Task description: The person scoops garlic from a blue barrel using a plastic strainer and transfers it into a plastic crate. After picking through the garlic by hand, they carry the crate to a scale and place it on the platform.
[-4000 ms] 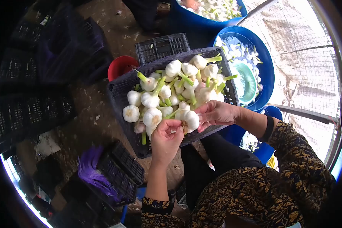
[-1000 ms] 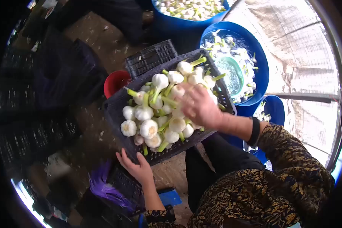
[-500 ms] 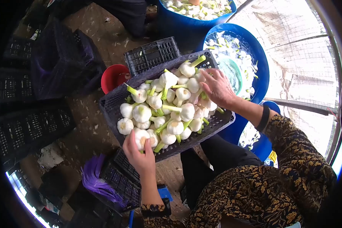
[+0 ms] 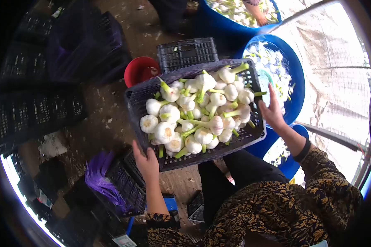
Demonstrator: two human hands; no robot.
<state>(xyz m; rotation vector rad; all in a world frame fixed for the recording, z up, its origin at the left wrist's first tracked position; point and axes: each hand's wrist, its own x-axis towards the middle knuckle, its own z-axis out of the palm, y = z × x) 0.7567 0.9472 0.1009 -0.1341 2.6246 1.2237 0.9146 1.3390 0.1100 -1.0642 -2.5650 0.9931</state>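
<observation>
A black plastic crate (image 4: 213, 157) sits tilted before me, heaped with white garlic bulbs (image 4: 216, 124) on short green stems. At its near left corner is my left hand (image 4: 147, 164), thumb and fingers apart, right against the outer wall. My right hand (image 4: 273, 114) is at the crate's right end with its fingers spread, and no garlic shows in it. Behind that hand stands a blue tub (image 4: 299, 88) of water with loose garlic and a teal basin (image 4: 264, 78) in it.
Beyond the crate stand another black crate (image 4: 188, 55) and a red bucket (image 4: 132, 73). A second blue tub (image 4: 222, 22) holds garlic, with another person's hand (image 4: 257, 15) over it. Purple strips (image 4: 98, 175) lie on a crate at lower left. Dark crates line the left.
Both hands have come off the garlic: the left moved down to the crate's corner, the right out to its right end. The crate and surroundings have shifted right in view.
</observation>
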